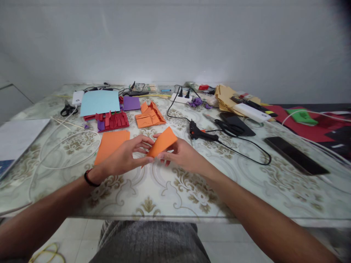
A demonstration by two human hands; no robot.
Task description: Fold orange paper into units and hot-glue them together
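Through my feed, the left hand (124,155) and right hand (185,155) pinched the orange paper (163,141), its long axis slanting toward the glue gun (202,133).

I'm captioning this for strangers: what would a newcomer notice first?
Probably the bright orange paper held between the two hands, left and right, at the centre. Next, the pale blue sheet at the back left, and the black glue gun lying right of the hands.

The tablecloth (148,190) has brown-green floral scrolls on pale green, the glue gun (201,133) is black.
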